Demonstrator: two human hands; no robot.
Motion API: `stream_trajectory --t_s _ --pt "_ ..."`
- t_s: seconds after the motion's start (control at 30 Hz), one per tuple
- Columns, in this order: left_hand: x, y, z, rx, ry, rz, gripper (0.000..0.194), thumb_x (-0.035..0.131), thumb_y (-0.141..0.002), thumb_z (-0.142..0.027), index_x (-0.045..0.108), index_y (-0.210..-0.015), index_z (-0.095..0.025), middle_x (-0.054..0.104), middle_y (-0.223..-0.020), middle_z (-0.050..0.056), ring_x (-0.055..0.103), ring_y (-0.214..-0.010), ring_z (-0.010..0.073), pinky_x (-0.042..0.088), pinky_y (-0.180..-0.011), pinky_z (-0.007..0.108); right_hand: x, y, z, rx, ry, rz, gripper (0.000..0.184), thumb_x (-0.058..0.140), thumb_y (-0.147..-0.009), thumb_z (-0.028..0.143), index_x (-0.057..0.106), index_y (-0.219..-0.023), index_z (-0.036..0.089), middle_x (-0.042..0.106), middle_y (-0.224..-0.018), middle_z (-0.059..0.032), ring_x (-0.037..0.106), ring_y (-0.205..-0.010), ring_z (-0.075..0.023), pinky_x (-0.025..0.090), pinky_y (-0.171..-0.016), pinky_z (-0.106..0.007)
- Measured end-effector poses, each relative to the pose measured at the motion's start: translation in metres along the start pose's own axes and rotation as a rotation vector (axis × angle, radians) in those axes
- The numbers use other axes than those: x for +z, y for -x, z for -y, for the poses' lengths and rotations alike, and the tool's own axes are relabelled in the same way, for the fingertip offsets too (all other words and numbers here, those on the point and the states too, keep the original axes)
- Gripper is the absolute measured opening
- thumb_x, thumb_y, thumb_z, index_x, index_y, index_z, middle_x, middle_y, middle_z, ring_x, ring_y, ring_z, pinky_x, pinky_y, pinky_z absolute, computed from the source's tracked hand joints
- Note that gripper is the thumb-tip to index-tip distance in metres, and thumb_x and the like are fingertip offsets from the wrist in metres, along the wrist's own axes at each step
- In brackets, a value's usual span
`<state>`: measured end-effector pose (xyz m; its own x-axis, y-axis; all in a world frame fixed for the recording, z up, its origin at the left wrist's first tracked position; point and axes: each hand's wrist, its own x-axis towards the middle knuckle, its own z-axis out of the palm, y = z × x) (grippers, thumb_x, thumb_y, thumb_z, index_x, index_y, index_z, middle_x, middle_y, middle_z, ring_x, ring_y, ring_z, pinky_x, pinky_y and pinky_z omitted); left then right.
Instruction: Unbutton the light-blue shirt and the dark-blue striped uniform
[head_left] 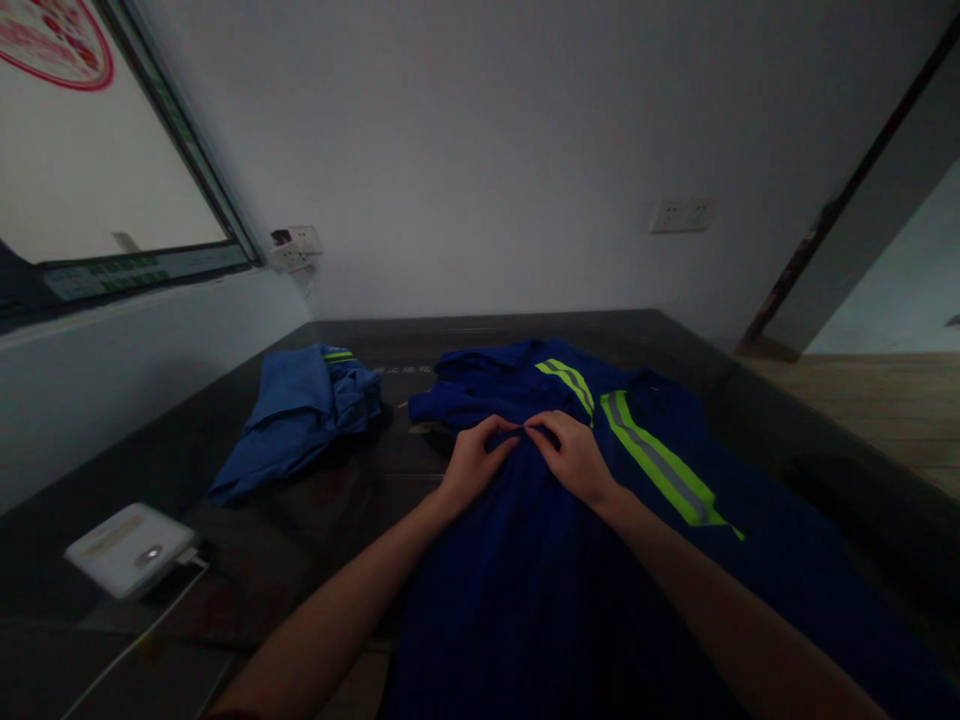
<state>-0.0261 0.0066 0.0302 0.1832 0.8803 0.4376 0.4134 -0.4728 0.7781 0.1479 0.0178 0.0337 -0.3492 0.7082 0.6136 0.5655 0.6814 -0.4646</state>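
Dark blue work clothing [502,590] with yellow-green and grey reflective strips [660,465] lies across the dark table and hangs down over its near side. My left hand [480,460] pinches the blue cloth between thumb and fingertips. Close beside it, my right hand [571,455] pinches the same cloth, and the fingertips of both hands nearly meet. The exact part of the garment between my fingers is too small and dark to make out. Beyond my hands, more of the blue cloth lies bunched, with a reflective strip on it.
A lighter blue folded garment [300,410] lies on the table [330,560] at left. Nearer stands a white box-shaped device [135,550] with a white cable [135,640]. Wall sockets [681,215] are on the wall behind. A window [112,150] is at upper left.
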Motion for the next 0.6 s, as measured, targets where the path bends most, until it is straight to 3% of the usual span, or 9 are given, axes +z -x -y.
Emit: stream_trajectory --t_s 0.27,0.43,0.6 --pt "-0.0012 0.0021 0.0003 0.065 -0.074 -0.064 0.013 0.060 -0.082 -0.023 0.066 -0.093 -0.019 0.070 -0.090 0.001 0.065 -0.086 0.0164 0.048 -0.079 0.026 0.0030 -0.0001 0.0041 0.127 -0.074 0.043 0.005 0.050 -0.089 0.023 0.055 -0.089 0.021 0.066 -0.082 -0.0021 0.063 -0.077 -0.0188 0.043 -0.069 -0.028" --pt "-0.0012 0.0036 0.0016 0.094 -0.116 -0.086 0.010 0.059 -0.083 -0.025 0.065 -0.087 -0.019 0.069 -0.085 0.002 0.064 -0.081 0.0164 0.048 -0.076 0.026 0.0002 -0.0018 0.0077 0.112 -0.085 0.132 0.010 0.047 -0.090 0.023 0.056 -0.086 0.021 0.067 -0.080 -0.0029 0.063 -0.077 -0.0194 0.043 -0.069 -0.029" --pt "-0.0014 0.0031 0.0044 0.115 -0.228 -0.048 0.009 0.054 -0.083 -0.019 0.062 -0.087 -0.020 0.067 -0.085 0.002 0.063 -0.080 0.0163 0.047 -0.075 0.026 -0.0005 -0.0022 0.0079 0.089 -0.053 0.117 0.012 0.048 -0.090 0.023 0.059 -0.086 0.020 0.068 -0.081 -0.0033 0.063 -0.075 -0.0192 0.043 -0.068 -0.029"
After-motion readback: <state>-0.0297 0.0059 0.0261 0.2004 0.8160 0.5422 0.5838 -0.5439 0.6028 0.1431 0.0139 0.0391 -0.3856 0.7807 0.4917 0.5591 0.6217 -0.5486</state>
